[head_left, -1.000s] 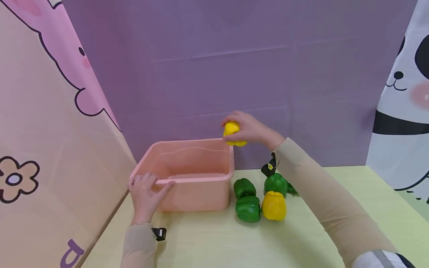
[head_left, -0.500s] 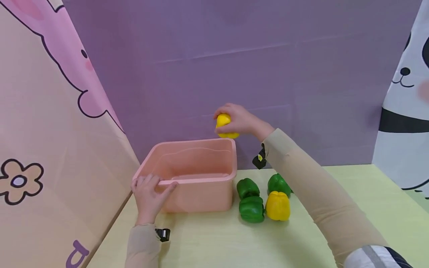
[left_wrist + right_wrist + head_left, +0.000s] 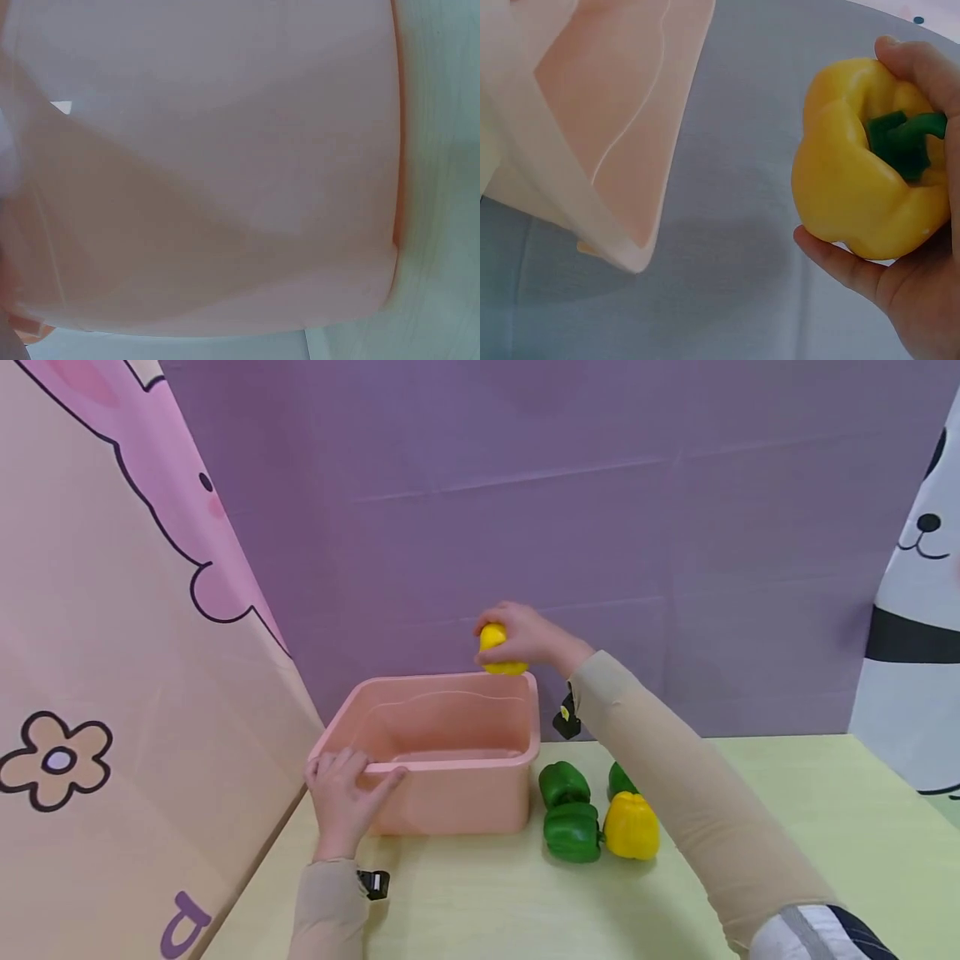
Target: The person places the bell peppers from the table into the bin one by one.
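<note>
My right hand (image 3: 522,637) grips a yellow bell pepper (image 3: 855,165) with a green stem, fingers and thumb curled round its sides. In the head view the pepper overlaps the back right corner of a pink plastic bin (image 3: 450,797). My left hand (image 3: 344,799) holds the bin's front rim near its left corner, fingers over the rim and thumb along the outer side. The left wrist view is filled by the bin's outer wall (image 3: 247,172). Inside the bin, the visible floor holds nothing.
Right of the bin on the pale wooden table (image 3: 480,902) lie two green bell peppers (image 3: 565,783) and another yellow pepper (image 3: 632,827). A further green pepper (image 3: 620,780) is partly behind my right sleeve. A purple cloth (image 3: 450,543) hangs behind.
My right hand has carried the yellow pepper left, rising then dropping slightly, to above the bin's back right corner. My left hand keeps its hold on the rim. The view has shifted slightly.
</note>
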### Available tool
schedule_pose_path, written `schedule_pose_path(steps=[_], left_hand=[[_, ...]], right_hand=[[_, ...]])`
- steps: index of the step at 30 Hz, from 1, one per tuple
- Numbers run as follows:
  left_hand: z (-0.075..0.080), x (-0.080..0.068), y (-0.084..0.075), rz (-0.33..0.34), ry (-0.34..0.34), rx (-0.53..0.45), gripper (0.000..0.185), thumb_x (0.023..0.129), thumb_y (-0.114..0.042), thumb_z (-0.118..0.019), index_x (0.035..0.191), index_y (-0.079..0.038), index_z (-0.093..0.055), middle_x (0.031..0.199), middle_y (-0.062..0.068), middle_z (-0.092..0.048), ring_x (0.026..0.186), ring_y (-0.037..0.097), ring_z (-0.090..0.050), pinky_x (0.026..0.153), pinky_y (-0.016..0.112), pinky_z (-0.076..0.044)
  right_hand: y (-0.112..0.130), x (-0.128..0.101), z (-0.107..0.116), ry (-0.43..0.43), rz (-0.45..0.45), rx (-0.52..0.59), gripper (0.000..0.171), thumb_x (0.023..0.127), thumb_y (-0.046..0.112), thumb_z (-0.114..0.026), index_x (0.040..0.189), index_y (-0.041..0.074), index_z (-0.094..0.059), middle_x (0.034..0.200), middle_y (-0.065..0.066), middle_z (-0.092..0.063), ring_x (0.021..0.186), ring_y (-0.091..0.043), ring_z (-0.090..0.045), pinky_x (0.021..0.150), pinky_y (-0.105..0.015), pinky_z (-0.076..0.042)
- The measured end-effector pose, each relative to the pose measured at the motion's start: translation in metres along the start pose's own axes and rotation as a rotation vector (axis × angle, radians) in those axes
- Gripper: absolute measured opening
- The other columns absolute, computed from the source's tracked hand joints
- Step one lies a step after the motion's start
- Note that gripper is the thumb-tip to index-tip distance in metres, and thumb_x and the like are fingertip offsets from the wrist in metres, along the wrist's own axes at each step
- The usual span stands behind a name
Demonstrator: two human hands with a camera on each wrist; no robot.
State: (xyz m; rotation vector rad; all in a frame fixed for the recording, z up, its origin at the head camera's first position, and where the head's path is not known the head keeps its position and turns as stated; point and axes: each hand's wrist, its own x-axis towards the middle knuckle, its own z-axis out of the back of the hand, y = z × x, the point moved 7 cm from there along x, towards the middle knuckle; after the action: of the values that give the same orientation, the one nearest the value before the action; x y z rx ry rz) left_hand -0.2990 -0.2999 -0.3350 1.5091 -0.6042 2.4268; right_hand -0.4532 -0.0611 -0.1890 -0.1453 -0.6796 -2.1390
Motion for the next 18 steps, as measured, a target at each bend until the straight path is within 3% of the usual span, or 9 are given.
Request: schedule_pose_path(steps=[4,13,18], left_hand=[[0.001,-0.001,-0.002,-0.001,-0.002,-0.009,0.05,0.073,-0.058,-0.072,0.07,-0.012,-0.052,0.072,0.002,-0.053,0.074,0.028,-0.043,0.091,0.057,-0.022],[-0.003,0.001,-0.006,0.009,0.01,-0.007,0.057,0.079,-0.068,-0.062,0.069,-0.013,-0.05,0.071,0.0,-0.05,0.075,0.027,-0.043,0.092,0.057,-0.022],[-0.007,0.0,-0.008,0.011,0.021,-0.021,0.053,0.077,-0.062,-0.068,0.068,-0.014,-0.048,0.07,-0.001,-0.049,0.076,0.026,-0.043,0.093,0.057,-0.022]], right_hand=[[0.0,0.006,-0.007,0.013,-0.009,0.018,0.039,0.083,0.03,-0.073,0.116,0.013,-0.063,0.114,-0.005,-0.052,0.095,-0.021,-0.049,0.074,-0.032,-0.048],[0.004,0.017,-0.018,-0.008,-0.008,0.035,0.039,0.083,0.033,-0.073,0.117,0.016,-0.062,0.114,-0.003,-0.051,0.093,-0.019,-0.051,0.073,-0.029,-0.05],[-0.003,0.019,-0.026,-0.035,-0.029,0.059,0.039,0.083,0.033,-0.073,0.116,0.016,-0.061,0.115,-0.004,-0.05,0.092,-0.02,-0.052,0.072,-0.029,-0.05]])
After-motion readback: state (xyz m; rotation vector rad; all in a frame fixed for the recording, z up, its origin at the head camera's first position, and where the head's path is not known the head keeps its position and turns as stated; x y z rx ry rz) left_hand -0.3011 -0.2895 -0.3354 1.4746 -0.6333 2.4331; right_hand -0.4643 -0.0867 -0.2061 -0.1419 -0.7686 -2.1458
